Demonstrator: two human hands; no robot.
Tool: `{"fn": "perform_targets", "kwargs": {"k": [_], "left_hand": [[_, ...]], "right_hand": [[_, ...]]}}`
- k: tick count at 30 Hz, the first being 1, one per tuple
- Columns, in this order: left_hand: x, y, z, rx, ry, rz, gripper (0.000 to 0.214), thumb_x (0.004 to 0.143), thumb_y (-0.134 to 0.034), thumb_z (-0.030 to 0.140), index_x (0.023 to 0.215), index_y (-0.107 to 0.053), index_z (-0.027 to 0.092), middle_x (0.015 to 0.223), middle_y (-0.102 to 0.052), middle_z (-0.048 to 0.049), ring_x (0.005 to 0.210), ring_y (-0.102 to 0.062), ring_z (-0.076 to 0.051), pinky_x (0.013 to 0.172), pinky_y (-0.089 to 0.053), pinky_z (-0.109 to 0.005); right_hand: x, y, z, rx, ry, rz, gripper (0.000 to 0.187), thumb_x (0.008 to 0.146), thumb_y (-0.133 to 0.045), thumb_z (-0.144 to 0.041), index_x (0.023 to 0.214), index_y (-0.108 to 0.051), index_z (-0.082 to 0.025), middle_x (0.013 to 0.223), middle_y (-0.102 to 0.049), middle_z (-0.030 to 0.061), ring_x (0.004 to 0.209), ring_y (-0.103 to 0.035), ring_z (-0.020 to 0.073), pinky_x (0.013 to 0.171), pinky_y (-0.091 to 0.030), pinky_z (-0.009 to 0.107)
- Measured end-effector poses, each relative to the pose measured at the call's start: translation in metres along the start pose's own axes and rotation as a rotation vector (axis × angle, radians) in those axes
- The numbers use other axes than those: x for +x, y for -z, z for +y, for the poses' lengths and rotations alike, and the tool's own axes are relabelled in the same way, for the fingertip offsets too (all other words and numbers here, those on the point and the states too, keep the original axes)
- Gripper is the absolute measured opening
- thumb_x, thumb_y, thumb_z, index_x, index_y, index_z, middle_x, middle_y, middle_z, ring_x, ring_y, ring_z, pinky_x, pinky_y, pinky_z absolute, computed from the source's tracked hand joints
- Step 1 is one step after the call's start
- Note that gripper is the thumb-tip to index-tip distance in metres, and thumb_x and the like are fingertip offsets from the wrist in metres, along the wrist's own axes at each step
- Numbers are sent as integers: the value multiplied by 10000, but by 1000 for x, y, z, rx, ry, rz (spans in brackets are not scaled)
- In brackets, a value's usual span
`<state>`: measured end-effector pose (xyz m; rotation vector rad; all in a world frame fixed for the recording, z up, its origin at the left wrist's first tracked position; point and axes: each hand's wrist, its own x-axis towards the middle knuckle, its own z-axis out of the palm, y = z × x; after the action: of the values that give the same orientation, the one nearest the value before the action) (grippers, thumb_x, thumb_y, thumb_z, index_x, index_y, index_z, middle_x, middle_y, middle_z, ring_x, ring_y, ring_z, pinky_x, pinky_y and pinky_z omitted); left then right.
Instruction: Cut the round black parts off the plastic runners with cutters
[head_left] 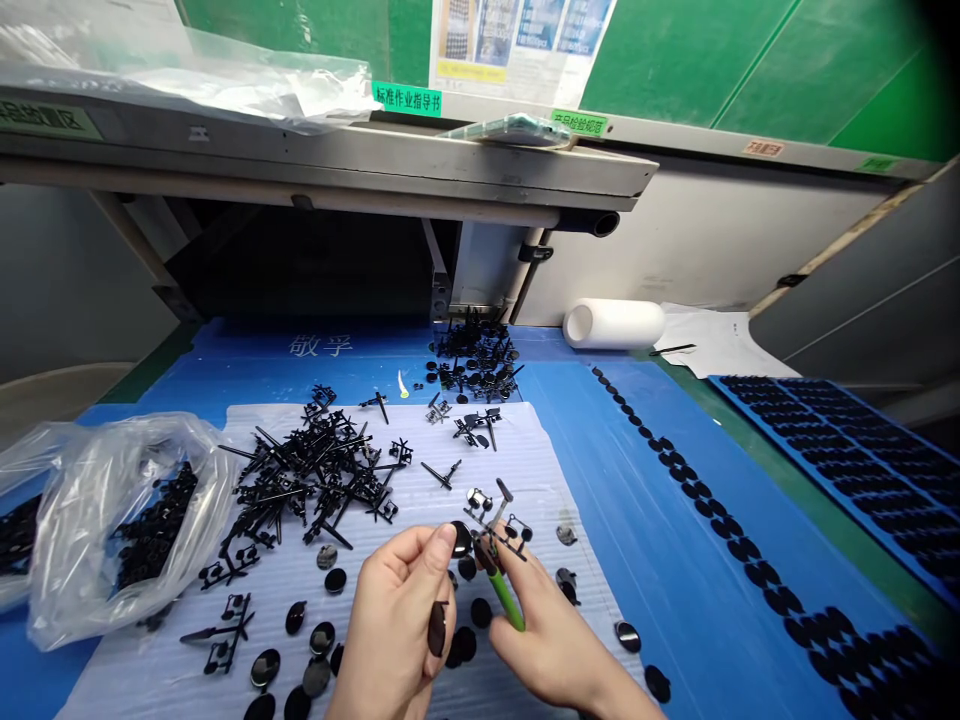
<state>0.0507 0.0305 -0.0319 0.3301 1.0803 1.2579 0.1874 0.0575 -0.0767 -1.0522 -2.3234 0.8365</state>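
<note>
My left hand (pixel 409 600) pinches a glossy black disc (pixel 460 540) between thumb and forefinger. A second dark disc (pixel 437 628) is tucked against its curled fingers. Green-handled nippers (pixel 504 598) are gripped in my right hand (pixel 547 620), their jaws up against a black plastic sprue (pixel 498 512) beside the pinched disc. Whether the disc is still joined to that sprue I cannot tell. Loose black discs (pixel 322 638) lie scattered on the white sheet (pixel 517 450) under and around both hands. A tangled heap of black sprues (pixel 315 475) lies to the left.
At left sits a clear plastic bag (pixel 56 560) with black parts inside. A further black pile (pixel 478 355) lies at the back. Rows of discs (pixel 720 520) run along the blue mat; a blue tray (pixel 847 450) of black parts is far right. A white roll (pixel 615 324) stands behind.
</note>
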Motion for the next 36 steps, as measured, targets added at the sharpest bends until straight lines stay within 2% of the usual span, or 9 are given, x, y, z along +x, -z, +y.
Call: {"fn": "perform_targets", "kwargs": {"k": [7, 12, 17, 21, 25, 28, 30, 32, 36], "left_hand": [[1, 7, -2, -41, 25, 12, 354, 746, -529, 368, 510, -356, 169, 291, -287, 100, 238, -144, 7, 265, -71, -109], [2, 34, -13, -139, 33, 106, 335, 725, -560, 361, 531, -363, 172, 314, -283, 106, 241, -131, 1, 246, -52, -113], [5, 74, -3, -320, -69, 255, 249, 652, -642, 311, 598, -476, 134, 372, -324, 106, 261, -150, 11, 226, -94, -93], [10, 95, 16, -314, -199, 346, 209, 646, -646, 277, 683, -539, 101, 375, -314, 110, 262, -179, 8, 215, -135, -87], [11, 102, 18, -253, -290, 401, 214, 678, -623, 290, 620, -492, 130, 364, -301, 110, 254, -180, 7, 219, -118, -81], [5, 108, 20, -124, -341, 443, 277, 684, -612, 341, 579, -437, 153, 365, -295, 110, 249, -192, 1, 222, -106, -88], [1, 122, 36, -47, -362, 481, 297, 686, -606, 359, 568, -426, 154, 367, -307, 106, 245, -203, -2, 224, -104, -98], [-1, 145, 72, -18, -412, 551, 272, 700, -599, 334, 578, -450, 142, 359, -302, 105, 245, -208, -5, 231, -108, -109], [-9, 210, 185, -34, -668, 827, 230, 819, -447, 306, 688, -490, 122, 432, -317, 103, 291, -230, -4, 264, -180, -120]], "right_hand": [[0, -4, 1, -46, -88, -129, 607, 564, -373, -58, 1160, -359, -168, 1147, -446, 86, 1074, -381, 254, 869, -338, 336], [9, -22, -6, -69, -149, -267, 431, 590, -373, -61, 1002, -425, -175, 925, -543, 63, 881, -489, 225, 698, -369, 288], [56, -35, -28, -154, -20, -439, 249, 598, -390, -110, 834, -424, -182, 684, -543, 28, 606, -505, 193, 498, -294, 255], [98, -41, -42, -186, -3, -583, 190, 607, -407, -153, 790, -449, -188, 628, -532, 26, 550, -493, 176, 439, -251, 235], [117, -32, -40, -204, -21, -632, 190, 578, -416, -150, 754, -475, -189, 620, -539, 31, 531, -489, 178, 412, -254, 226], [111, -11, -28, -172, -12, -653, 207, 567, -414, -134, 748, -502, -186, 667, -566, 44, 583, -518, 200, 458, -321, 243], [100, 5, -15, -86, -70, -662, 276, 580, -413, -130, 821, -535, -186, 761, -597, 59, 687, -547, 229, 576, -392, 289], [88, 16, 2, -37, -199, -604, 401, 603, -431, -154, 987, -545, -185, 987, -586, 94, 898, -523, 290, 724, -404, 357], [71, 19, 29, 18, -259, -537, 537, 647, -469, -224, 1182, -471, -187, 1216, -462, 85, 1103, -388, 331, 901, -323, 412]]}}
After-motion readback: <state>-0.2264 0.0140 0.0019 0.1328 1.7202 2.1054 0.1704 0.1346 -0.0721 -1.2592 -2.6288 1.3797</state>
